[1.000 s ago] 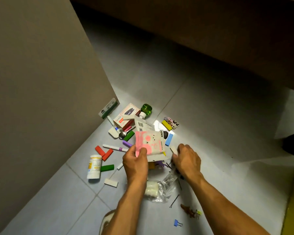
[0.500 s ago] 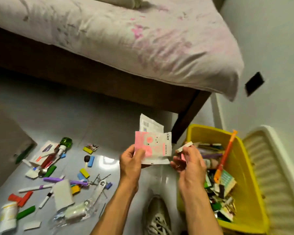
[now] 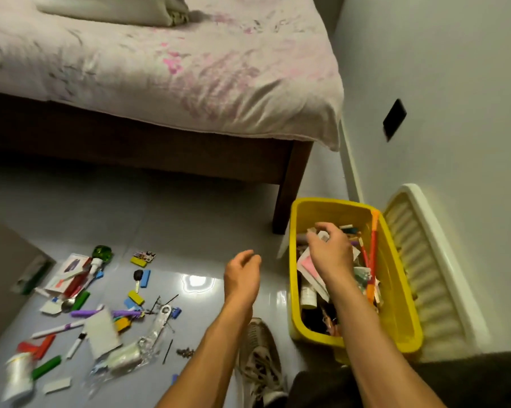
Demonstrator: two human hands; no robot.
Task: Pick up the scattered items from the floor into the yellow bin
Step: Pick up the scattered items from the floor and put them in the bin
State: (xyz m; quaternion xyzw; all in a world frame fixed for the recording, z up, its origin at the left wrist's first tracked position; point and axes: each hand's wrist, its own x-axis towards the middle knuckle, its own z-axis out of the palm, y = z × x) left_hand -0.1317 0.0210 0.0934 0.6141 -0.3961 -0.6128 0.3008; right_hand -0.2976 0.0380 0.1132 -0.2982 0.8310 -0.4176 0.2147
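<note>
The yellow bin (image 3: 401,301) stands on the floor at the right, holding several small items and an orange stick (image 3: 373,240). My right hand (image 3: 330,251) hovers over the bin's middle, fingers loosely apart and holding nothing. A pink-and-white paper packet (image 3: 308,267) lies in the bin under that hand. My left hand (image 3: 242,275) hangs left of the bin, fingers curled loosely, with nothing in it. Scattered items cover the floor at the left: a green-capped bottle (image 3: 101,256), a white pill bottle (image 3: 19,378), a purple pen (image 3: 85,313), a clear plastic bag (image 3: 130,354).
A bed (image 3: 160,69) on a dark wooden frame stands behind, its leg (image 3: 289,187) next to the bin's far corner. The bin's cream lid (image 3: 425,260) leans on the right wall. My shoe (image 3: 260,357) is on the tiles by the bin.
The pink packet left my left hand and now lies in the bin. My right hand moved over the bin and let go of its small piece. The view swung right.
</note>
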